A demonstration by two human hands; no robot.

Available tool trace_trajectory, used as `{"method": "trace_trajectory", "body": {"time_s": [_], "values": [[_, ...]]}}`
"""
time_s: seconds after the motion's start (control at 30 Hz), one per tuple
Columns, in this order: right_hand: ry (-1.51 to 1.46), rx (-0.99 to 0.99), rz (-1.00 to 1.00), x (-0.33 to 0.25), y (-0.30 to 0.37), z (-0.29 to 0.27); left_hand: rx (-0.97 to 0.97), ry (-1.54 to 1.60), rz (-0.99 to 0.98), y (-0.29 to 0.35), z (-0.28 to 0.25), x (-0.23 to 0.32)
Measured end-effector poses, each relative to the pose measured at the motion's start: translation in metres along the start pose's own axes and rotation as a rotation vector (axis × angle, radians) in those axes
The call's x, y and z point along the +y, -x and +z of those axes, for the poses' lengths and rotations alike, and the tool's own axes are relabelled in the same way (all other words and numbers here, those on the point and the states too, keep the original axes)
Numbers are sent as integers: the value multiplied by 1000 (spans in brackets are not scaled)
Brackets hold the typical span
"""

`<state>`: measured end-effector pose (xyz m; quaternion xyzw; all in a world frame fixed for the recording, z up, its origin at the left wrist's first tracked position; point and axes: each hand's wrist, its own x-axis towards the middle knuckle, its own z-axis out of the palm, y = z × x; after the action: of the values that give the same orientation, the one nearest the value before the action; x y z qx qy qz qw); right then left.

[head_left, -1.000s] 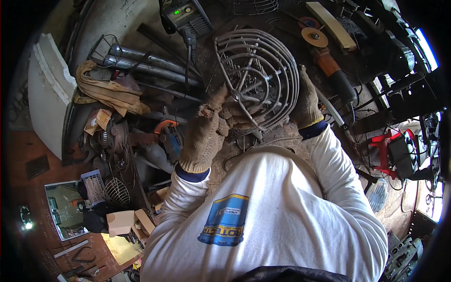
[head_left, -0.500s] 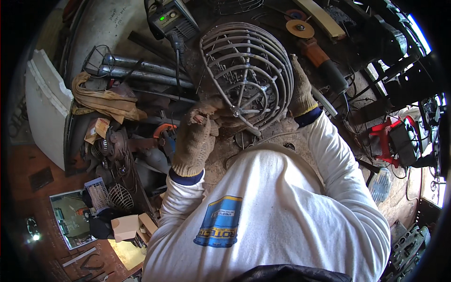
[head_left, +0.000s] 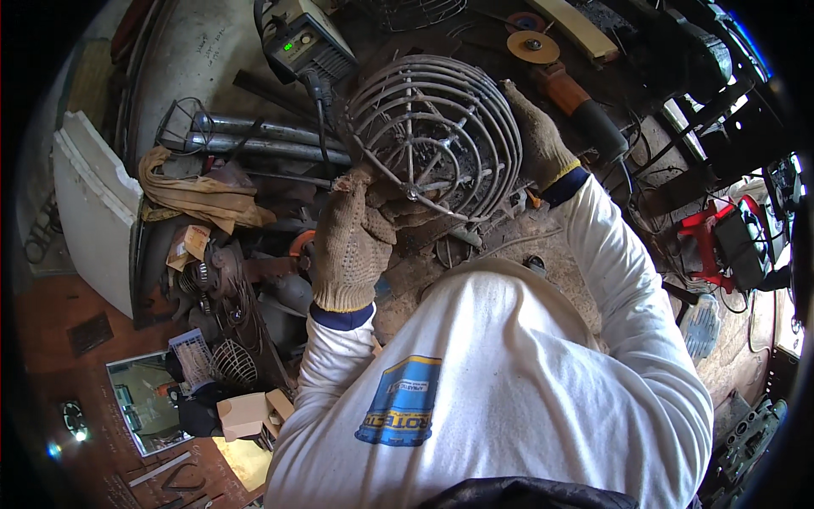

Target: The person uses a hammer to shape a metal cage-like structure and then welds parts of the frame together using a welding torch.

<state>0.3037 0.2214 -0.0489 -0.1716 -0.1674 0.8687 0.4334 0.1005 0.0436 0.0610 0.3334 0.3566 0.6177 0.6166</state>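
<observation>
Grey wire cage (head_left: 437, 136) sits at twelve o'clock above the cluttered surface (head_left: 509, 246), my gloved left hand (head_left: 352, 242) gripping its lower rim, right hand (head_left: 538, 136) clasping its right edge.

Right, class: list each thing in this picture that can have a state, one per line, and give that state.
Wire cage: lifted, tilted, held by both hands.
Left hand: gloved, grip closed on the cage's lower rim.
Right hand: gloved, pressed against the cage's right side.
Welder: green light lit.
Angle grinder: lying on the bench, disc fitted.
Rag: crumpled by the pipes.
Pipes: lying flat, side by side.
</observation>
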Motion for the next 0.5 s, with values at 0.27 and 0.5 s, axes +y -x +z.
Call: {"method": "trace_trajectory", "body": {"time_s": [0.27,0.5], "values": [[257,126,-257,-5,6,8,216,-563,146,-1,-5,-3],[509,166,-423,-7,16,13,340,-578,211,-7,13,-14]]}}
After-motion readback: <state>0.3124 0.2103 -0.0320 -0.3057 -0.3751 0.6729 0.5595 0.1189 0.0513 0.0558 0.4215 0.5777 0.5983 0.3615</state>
